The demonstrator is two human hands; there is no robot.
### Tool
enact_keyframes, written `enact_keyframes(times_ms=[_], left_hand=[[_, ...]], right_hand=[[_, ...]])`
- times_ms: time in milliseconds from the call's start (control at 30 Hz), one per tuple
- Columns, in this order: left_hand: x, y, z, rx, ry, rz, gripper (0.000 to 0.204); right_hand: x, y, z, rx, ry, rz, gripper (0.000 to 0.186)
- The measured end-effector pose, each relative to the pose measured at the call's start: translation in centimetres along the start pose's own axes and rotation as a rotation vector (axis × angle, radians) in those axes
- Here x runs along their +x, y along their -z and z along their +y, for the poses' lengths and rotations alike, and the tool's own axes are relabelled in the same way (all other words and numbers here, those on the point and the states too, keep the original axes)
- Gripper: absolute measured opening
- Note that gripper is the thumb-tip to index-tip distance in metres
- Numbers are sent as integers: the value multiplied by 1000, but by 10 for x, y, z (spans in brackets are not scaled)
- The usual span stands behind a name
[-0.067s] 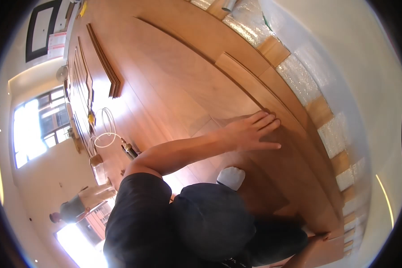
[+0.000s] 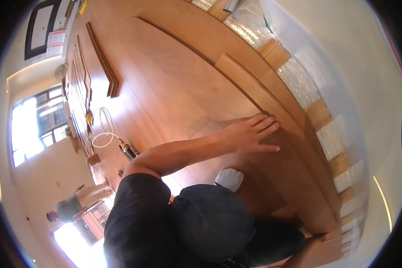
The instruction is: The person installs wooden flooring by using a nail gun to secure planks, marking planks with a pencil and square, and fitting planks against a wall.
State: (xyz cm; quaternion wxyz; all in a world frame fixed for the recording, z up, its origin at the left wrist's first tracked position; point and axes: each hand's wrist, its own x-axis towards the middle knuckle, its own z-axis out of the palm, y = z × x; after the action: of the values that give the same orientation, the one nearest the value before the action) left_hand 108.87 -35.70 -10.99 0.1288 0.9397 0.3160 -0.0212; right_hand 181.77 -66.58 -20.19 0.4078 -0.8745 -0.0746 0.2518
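Observation:
My left hand (image 2: 254, 134) lies palm down with fingers spread on a reddish-brown floorboard (image 2: 277, 165). Its fingertips reach the raised long edge near a narrower loose plank (image 2: 241, 73), which rests along the seam. The bare left forearm crosses the boards from a dark sleeve. At the lower right, past a dark-clothed limb, a small skin-coloured shape that looks like part of my right hand (image 2: 324, 236) shows at the boards' edge; its fingers cannot be made out. A white-covered foot (image 2: 230, 179) rests on the boards beside a dark cap (image 2: 214, 219).
Shiny bubble-foil underlay (image 2: 299, 80) and wooden blocks (image 2: 319, 114) line the wall side. Stacked planks (image 2: 103, 62) lie at the far left, near a coiled pale hose (image 2: 105, 134) joined to a tool (image 2: 127, 149). Another person (image 2: 71, 207) stands by the far wall.
The whole view has shifted very slightly. My left hand stays spread flat at the same place on the board.

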Motion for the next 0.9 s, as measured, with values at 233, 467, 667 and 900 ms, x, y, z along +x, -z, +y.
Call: enact_keyframes(times_ms=[233, 467, 667, 900], left_hand=[[-2, -2, 1, 75, 0, -2, 61], [18, -5, 2, 1, -33, -50, 67], [5, 6, 12, -174, 129, -202, 102], [23, 16, 42, -235, 112, -289, 101]], right_hand=[[2, 0, -1, -41, -23, -39, 75], [8, 57, 53, 11, -85, -76, 90], [-22, 18, 26, -1260, 682, -77, 52], [-82, -41, -58, -195, 163, 191, 37]])
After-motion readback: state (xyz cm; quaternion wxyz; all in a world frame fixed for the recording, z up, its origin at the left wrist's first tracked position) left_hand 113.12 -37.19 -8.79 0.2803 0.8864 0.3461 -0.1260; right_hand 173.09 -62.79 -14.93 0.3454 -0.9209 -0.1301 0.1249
